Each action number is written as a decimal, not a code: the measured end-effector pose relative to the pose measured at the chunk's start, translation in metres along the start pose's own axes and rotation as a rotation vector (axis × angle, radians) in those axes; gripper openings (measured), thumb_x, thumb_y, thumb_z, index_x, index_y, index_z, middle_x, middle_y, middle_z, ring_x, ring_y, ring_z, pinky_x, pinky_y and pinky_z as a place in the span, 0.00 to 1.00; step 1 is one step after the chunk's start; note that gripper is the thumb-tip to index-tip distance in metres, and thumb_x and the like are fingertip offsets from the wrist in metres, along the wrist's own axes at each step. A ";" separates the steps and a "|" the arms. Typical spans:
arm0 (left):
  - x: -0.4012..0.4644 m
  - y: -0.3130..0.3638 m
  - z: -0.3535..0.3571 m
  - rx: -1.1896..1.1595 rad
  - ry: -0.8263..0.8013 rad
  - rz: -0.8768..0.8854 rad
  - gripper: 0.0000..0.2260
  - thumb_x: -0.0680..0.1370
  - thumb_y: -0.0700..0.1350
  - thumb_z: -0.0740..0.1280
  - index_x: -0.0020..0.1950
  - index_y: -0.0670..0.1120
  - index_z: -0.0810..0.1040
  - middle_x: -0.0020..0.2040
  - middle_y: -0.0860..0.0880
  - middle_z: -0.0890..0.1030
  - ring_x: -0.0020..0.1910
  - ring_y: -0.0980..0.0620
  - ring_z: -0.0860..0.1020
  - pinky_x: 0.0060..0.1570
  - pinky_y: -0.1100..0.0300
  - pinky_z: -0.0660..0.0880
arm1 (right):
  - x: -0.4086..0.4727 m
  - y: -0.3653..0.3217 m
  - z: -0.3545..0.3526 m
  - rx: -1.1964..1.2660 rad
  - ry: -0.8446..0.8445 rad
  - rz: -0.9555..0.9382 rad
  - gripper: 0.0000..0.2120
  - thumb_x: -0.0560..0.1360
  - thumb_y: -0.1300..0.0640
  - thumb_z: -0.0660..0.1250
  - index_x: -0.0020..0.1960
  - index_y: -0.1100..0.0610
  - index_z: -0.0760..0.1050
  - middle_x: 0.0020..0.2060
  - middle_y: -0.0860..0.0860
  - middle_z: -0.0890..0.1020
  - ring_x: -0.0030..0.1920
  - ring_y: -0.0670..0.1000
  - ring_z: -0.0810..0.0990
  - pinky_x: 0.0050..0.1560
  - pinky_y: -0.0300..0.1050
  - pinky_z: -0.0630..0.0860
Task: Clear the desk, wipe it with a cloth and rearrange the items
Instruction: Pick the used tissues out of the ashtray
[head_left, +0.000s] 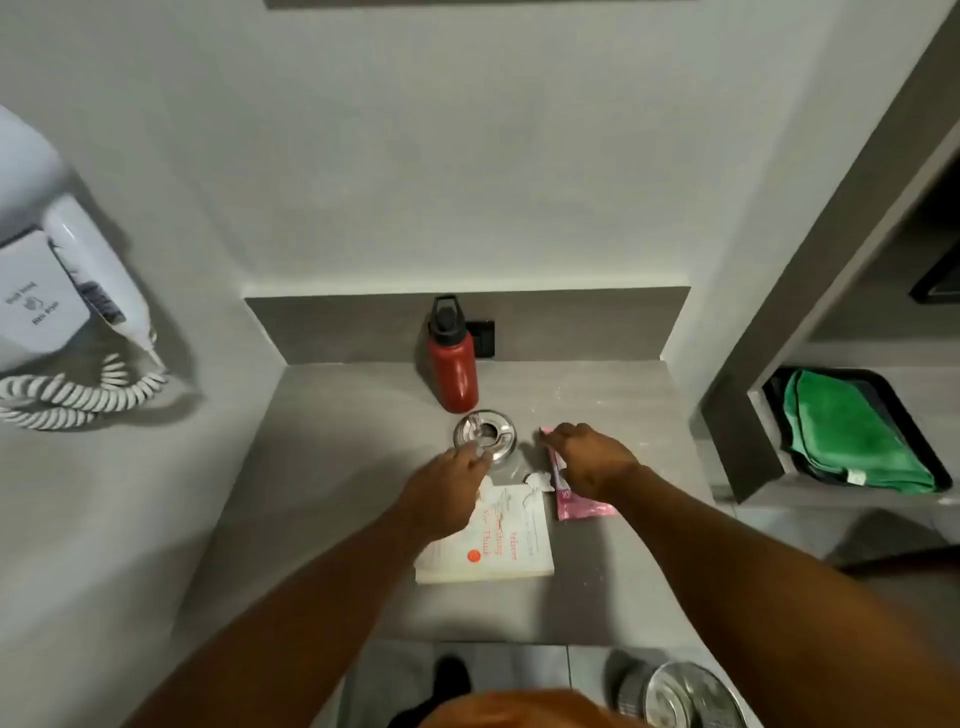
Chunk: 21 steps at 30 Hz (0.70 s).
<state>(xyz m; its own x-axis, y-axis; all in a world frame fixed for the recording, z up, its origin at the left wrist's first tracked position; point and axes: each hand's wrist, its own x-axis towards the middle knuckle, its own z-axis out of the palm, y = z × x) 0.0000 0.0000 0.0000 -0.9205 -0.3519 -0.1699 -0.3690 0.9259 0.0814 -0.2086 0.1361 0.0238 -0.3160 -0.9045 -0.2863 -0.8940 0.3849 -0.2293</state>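
Observation:
A grey desk (337, 519) fills the middle of the head view. At its back stands a red bottle (453, 371) with a black cap. In front of it sits a clear glass ashtray (485, 434). My left hand (447, 493) reaches the ashtray's near rim, fingers curled at its edge. A white book (498, 551) with red writing lies below, with crumpled white paper bits (537, 480) on it. My right hand (587, 460) rests on a pink packet (571, 506), fingers closing over its upper end. White specks dot the desk.
A green cloth (857, 436) lies folded in a black tray (924, 447) on the shelf at right. A white wall hair dryer (88, 280) with a coiled cord hangs at left. A metal-lidded bin (680, 696) stands on the floor below the desk's front edge.

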 end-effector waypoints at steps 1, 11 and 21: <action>-0.004 0.000 0.007 -0.015 -0.079 -0.028 0.28 0.80 0.46 0.62 0.80 0.48 0.59 0.80 0.45 0.61 0.74 0.42 0.68 0.66 0.48 0.73 | 0.002 -0.003 0.005 0.025 -0.050 -0.003 0.26 0.78 0.56 0.66 0.75 0.46 0.65 0.71 0.53 0.73 0.68 0.57 0.73 0.63 0.53 0.75; 0.019 -0.015 0.021 -0.109 -0.134 -0.084 0.18 0.81 0.45 0.63 0.71 0.54 0.74 0.71 0.51 0.73 0.66 0.47 0.75 0.62 0.53 0.76 | 0.029 -0.029 0.030 0.048 -0.229 0.094 0.20 0.76 0.61 0.69 0.66 0.47 0.78 0.64 0.49 0.81 0.59 0.53 0.81 0.59 0.46 0.78; 0.031 -0.033 0.015 -0.196 0.035 -0.039 0.14 0.81 0.42 0.63 0.66 0.47 0.78 0.65 0.47 0.81 0.63 0.48 0.79 0.64 0.55 0.76 | 0.032 -0.023 0.008 0.087 -0.014 0.181 0.12 0.75 0.60 0.66 0.57 0.54 0.81 0.53 0.54 0.84 0.46 0.53 0.80 0.45 0.43 0.74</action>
<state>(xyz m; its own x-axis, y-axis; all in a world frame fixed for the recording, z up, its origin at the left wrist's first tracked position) -0.0142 -0.0395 -0.0231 -0.9075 -0.3952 -0.1424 -0.4197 0.8680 0.2654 -0.1956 0.0994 0.0124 -0.4642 -0.8166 -0.3430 -0.7918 0.5561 -0.2524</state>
